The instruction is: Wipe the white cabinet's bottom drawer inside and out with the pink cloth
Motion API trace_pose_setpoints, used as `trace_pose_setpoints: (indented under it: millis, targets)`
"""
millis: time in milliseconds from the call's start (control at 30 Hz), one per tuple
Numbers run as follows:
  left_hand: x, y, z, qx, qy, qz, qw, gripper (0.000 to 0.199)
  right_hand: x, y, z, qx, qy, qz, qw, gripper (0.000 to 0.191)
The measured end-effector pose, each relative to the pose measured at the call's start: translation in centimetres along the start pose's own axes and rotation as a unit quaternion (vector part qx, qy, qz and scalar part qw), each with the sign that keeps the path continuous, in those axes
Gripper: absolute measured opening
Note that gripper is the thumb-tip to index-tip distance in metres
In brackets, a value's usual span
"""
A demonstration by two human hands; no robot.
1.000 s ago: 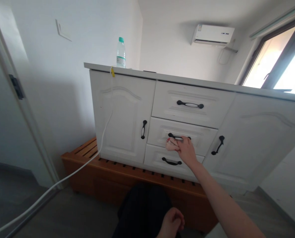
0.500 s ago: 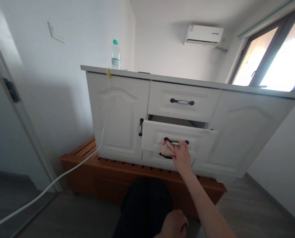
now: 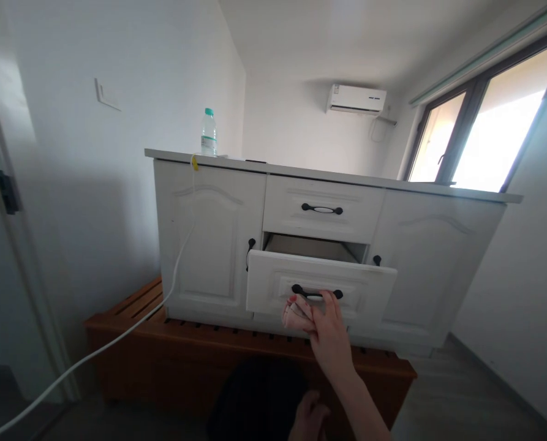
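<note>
My right hand (image 3: pixel 331 337) has its fingers hooked on the black handle (image 3: pixel 316 293) of the middle drawer (image 3: pixel 365 285). A pink cloth (image 3: pixel 297 313) is bunched in the same hand, just below the handle. The drawer stands partly pulled out of the white cabinet (image 3: pixel 209 239), and the part of its inside that shows is a bare grey bottom. My left hand (image 3: pixel 310 416) is low in the view near my dark-clothed knees, its fingers curled; whether anything is in them is hidden.
The cabinet stands on a brown wooden bench (image 3: pixel 163 343). On its top is a clear bottle with a green cap (image 3: pixel 209 133). A white cable (image 3: pixel 117 340) hangs from the top edge and runs to the lower left. The top drawer (image 3: pixel 321 217) is closed.
The middle drawer has come further out toward me, with my right hand still on its handle. The head view has tilted up, so the cabinet sits lower. My left hand stays low.
</note>
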State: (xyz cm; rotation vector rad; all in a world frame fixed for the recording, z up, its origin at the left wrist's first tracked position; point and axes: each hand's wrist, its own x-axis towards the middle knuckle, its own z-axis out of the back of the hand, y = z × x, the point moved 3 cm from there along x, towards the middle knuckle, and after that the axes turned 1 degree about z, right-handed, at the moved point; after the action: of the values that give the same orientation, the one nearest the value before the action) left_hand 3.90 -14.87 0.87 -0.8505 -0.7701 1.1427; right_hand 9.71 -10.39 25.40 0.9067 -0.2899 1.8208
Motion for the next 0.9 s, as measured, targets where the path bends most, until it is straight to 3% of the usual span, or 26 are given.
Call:
trace_pose_setpoints:
  millis: [100,200,333,467,600,667,733,800,900]
  targets:
    - [0.5,-0.9,3.0,-0.033,-0.169,-0.042,0.984,0.05,-1.6,1.1,1.1,0.028,0.028,-0.009,0.999,0.041]
    - [0.8,-3.1,6.0,-0.063,-0.34,-0.095,0.933,0.045,-3.5,2.3,2.4,0.044,0.05,-0.03,0.997,0.038]
    - [0.7,-6.0,7.9,-0.062,-0.429,-0.144,0.89,0.051,-5.6,3.3,4.2,0.053,0.07,-0.047,0.995,0.035]
    - [0.3,-7.1,8.5,-0.122,-0.429,-0.158,0.881,0.055,-6.0,3.2,5.2,0.08,0.107,-0.048,0.99,0.035]
    - [0.5,-8.6,10.5,-0.162,-0.447,-0.195,0.858,0.039,-6.2,2.2,5.1,0.11,0.085,-0.005,0.99,0.041]
    - [0.8,-10.5,12.3,-0.081,-0.463,-0.23,0.852,0.033,-6.4,1.5,4.8,0.122,0.049,0.041,0.99,0.049]
    - [1.1,-13.2,14.0,0.078,-0.458,-0.29,0.836,0.031,-6.6,0.8,4.6,0.131,0.016,0.068,0.989,0.058]
    - [1.6,-15.9,15.3,0.177,-0.417,-0.357,0.817,0.027,-6.6,0.3,4.5,0.144,-0.008,0.068,0.987,0.065]
    - [2.4,-18.6,16.6,0.21,-0.34,-0.384,0.832,0.026,-6.5,-0.1,4.6,0.167,-0.033,0.061,0.984,0.067]
